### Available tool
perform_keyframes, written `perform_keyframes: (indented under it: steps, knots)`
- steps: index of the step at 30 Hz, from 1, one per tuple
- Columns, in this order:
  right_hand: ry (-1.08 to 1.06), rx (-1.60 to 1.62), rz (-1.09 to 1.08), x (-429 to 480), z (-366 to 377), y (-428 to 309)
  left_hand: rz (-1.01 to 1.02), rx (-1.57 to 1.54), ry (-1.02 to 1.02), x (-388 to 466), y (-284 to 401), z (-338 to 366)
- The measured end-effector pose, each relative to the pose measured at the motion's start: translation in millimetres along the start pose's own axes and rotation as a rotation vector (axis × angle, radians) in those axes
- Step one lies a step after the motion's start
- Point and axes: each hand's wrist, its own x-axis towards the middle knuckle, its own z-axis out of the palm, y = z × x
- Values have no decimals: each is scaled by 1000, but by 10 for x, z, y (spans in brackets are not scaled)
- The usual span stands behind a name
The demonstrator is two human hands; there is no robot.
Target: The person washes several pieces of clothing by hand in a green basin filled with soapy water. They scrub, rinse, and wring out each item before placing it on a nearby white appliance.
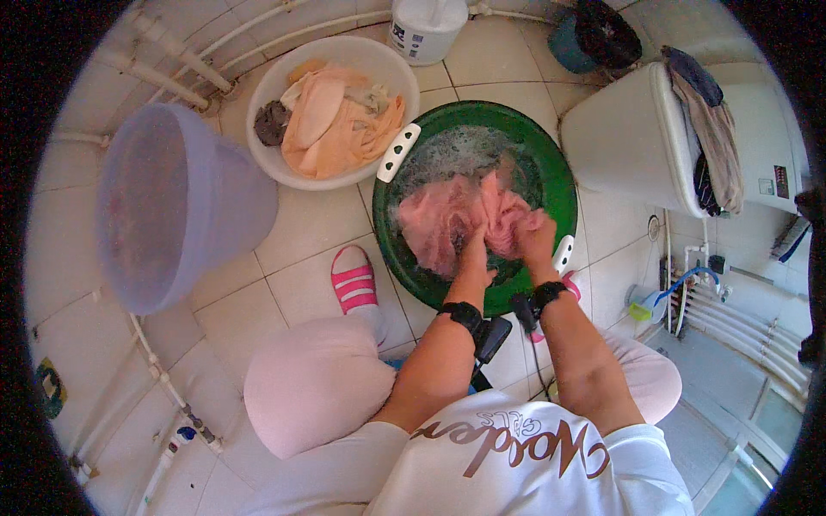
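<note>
A round green plastic basin (474,113) with white handles stands on the tiled floor and holds sudsy water. Pink cloth (439,216) lies wet in it, bunched towards the right. My left hand (477,255), seen on the left of the picture, is partly under the cloth. My right hand (539,238) grips a twisted part of the same cloth near the basin's right side. Both wrists wear black straps with devices. The fingers of my left hand are partly hidden by the cloth, so its hold is unclear.
A white basin (258,158) of peach-coloured clothes stands behind and left of the green one. A purple tub (239,193) is at the left, a white bucket (429,39) at the back. A white appliance (613,135) with garments (716,142) over its edge stands at the right.
</note>
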Motion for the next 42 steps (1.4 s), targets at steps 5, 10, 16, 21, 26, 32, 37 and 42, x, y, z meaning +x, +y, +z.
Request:
perform_keyframes:
  steps: [5, 10, 16, 21, 26, 32, 37, 42]
  knots:
    - [-282, -185, -206, -275, 192, 31, 36, 3, 10, 286, -166, -168]
    - [-597, 530, 588, -229, 41, -259, -92, -34, -100, 99, -19, -129]
    - [-441, 76, 154, -487, -233, -918, 11, -93, -414, 26, 88, -149]
    - [-228, -1, 277, -54, -181, -504, -2, -143, -503, 94, -66, 68]
    - [-47, -124, 249, 104, -144, -187, -7, 43, -225, -180, 57, 55]
    - [-443, -245, -171, -315, -51, -89, -11, 133, 143, -59, -24, -149]
    - [-458, 49, 331, -309, 286, 59, -94, 167, -79, 163, -97, -269]
    - [-586, 579, 283, -466, -256, -512, -137, -167, -386, 187, 37, -313]
